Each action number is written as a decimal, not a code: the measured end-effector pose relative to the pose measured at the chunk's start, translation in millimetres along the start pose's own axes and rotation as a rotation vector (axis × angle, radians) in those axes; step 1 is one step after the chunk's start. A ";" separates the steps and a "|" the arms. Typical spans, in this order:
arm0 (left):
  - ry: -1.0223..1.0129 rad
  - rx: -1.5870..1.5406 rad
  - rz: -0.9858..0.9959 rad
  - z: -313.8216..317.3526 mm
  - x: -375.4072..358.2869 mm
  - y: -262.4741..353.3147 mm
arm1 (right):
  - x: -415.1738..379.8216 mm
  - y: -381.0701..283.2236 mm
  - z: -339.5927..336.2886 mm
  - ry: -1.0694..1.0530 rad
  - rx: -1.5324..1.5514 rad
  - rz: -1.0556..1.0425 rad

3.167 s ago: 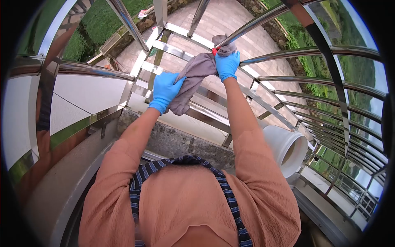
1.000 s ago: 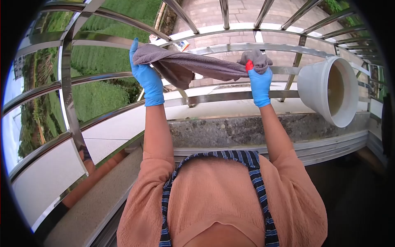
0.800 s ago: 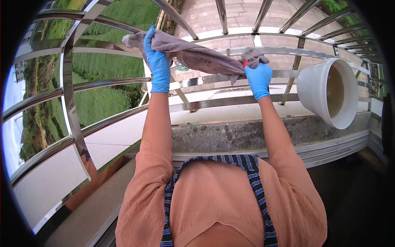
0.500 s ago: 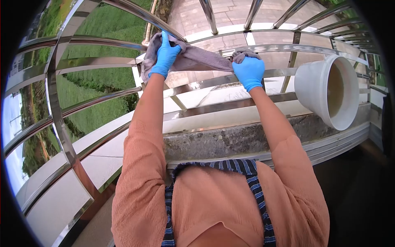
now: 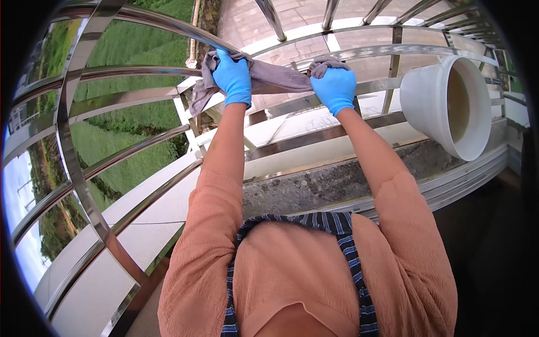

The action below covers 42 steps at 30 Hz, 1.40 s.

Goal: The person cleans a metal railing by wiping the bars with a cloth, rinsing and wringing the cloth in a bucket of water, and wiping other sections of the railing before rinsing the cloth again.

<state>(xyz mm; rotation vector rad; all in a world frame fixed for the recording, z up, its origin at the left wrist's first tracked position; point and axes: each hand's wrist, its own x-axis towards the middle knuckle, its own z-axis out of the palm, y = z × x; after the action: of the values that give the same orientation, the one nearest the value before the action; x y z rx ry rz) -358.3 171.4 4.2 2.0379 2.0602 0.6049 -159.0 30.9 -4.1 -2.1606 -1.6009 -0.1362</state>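
Note:
A greyish-purple cloth [image 5: 275,77] stretches between my two blue-gloved hands, over the shiny metal railing [image 5: 151,71]. My left hand [image 5: 232,78] grips the cloth near the railing's corner, and a loose end of it hangs down on the left. Bunched cloth pokes out above my right hand [image 5: 333,89], which is a closed fist round the other end. To the right of that hand, a white bucket [image 5: 424,101] with murky brownish water inside is beside the rails; the camera's view makes it look tilted.
Below the rails runs a rough grey stone ledge [image 5: 314,185] with a metal track along it. Upright posts [image 5: 271,19] continue at the top. Beyond the railing lie green hedges [image 5: 120,146] on the left and a paved floor [image 5: 238,22] farther down.
My left hand has shifted slightly right and down along the cloth, its wrist turning. The right hand still holds its end. The whole view has moved a little.

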 end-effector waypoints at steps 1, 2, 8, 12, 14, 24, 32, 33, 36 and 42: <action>0.017 0.013 -0.028 0.8 -2.5 3.5 | 0.7 -0.8 -1.1 0.020 0.000 -0.013; 0.092 -0.050 -0.007 4.0 -5.4 5.1 | 1.2 0.3 2.4 0.009 -0.007 -0.010; -0.020 -0.005 -0.060 -1.0 -3.2 7.8 | 0.4 -1.4 0.5 -0.022 -0.016 0.017; 0.069 -0.027 0.025 -1.4 -1.1 6.9 | -1.8 2.2 3.4 -0.005 -0.006 0.008; 0.060 -0.085 -0.011 -2.8 -3.2 6.4 | -1.9 1.2 4.6 -0.027 0.019 0.018; 0.109 -1.097 -0.157 -24.4 -13.5 11.5 | 1.6 1.9 -1.3 0.026 0.060 -0.011; -0.044 -0.655 0.041 13.0 15.5 0.9 | -1.0 4.4 5.1 0.003 0.073 0.001; -0.069 -0.615 0.055 23.4 17.5 -9.4 | -1.2 7.4 6.2 0.009 0.062 -0.010; -0.159 -0.395 0.132 6.4 24.3 -19.7 | -0.8 3.3 5.6 0.003 0.067 -0.024; -0.199 -0.343 0.386 -18.1 31.3 -51.0 | -2.9 2.4 1.1 0.015 0.073 -0.009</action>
<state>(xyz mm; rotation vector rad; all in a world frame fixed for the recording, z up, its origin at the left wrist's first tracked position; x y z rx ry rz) -413.5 200.6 4.6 2.1880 1.3535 0.7229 -157.9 28.2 -6.8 -2.0925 -1.5819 -0.0950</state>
